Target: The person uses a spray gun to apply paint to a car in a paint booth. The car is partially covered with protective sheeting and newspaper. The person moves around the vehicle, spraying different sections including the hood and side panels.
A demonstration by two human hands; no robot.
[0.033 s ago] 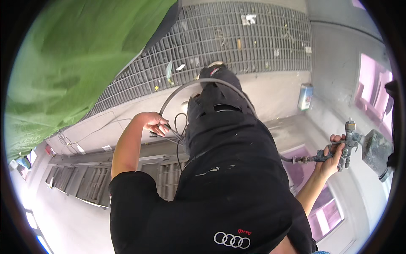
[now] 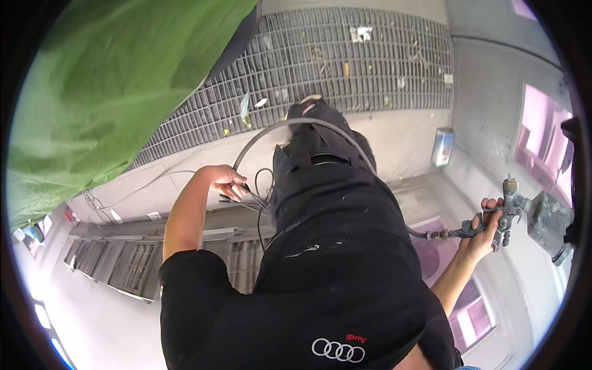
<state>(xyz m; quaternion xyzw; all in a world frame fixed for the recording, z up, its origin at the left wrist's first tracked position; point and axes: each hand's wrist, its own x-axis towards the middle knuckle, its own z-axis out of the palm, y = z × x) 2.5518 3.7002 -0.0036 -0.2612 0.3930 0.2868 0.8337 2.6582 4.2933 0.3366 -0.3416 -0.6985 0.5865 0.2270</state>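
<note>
My left hand (image 2: 223, 182), at left of centre, is closed around a grey hose (image 2: 259, 132) and thinner dark cables (image 2: 266, 171). The hose arches over my dark trousers (image 2: 327, 145) and reappears at my right side, connected to a metal spray gun (image 2: 510, 206). My right hand (image 2: 484, 229) grips the gun by its handle, its fingers wrapped round it. A grimy grey cup (image 2: 546, 223) is attached to the gun at the far right. My black short-sleeved shirt (image 2: 277, 314) fills the lower middle.
A green plastic cover (image 2: 92, 86) hangs at upper left. A floor grating (image 2: 364, 68) with scattered scraps runs across the top. A blue-and-white can (image 2: 443, 147) stands beside the grey wall (image 2: 487, 74), which has pink-tinted windows (image 2: 536, 126). Metal grates (image 2: 129, 268) and loose cables (image 2: 92, 198) lie at left.
The surroundings sit very slightly differently in the view, as the camera has shifted a little. Both hands keep their hold and position.
</note>
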